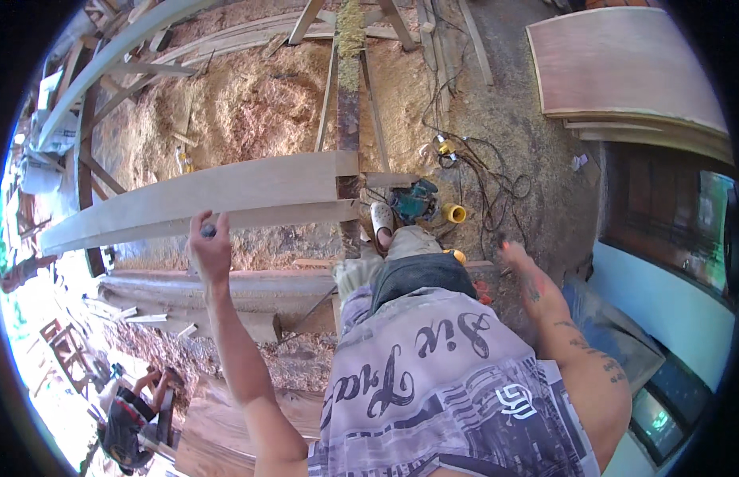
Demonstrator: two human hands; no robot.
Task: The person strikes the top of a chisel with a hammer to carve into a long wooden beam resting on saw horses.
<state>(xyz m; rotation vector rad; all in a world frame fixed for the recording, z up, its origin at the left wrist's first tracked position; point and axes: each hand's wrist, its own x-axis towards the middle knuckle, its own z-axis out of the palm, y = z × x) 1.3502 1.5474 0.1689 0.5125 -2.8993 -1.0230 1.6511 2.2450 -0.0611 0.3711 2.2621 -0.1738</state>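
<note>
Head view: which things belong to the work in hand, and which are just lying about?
In the work, apparently:
small dark object in left hand
pale curved timber
supporting trestle

Seemingly lying about:
green power tool
yellow cylinder
black cables

Small dark rounded object (208, 230), held, beside a long pale wooden piece (202, 189), gently curved

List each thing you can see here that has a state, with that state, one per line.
Pale curved timber: lying across support beam
Support beam: partly sawdust-covered
Left hand: pinching a small dark object
Right hand: apart from timber, grip unclear
Teal power tool: on the floor, unheld
Cables: loosely tangled
</note>
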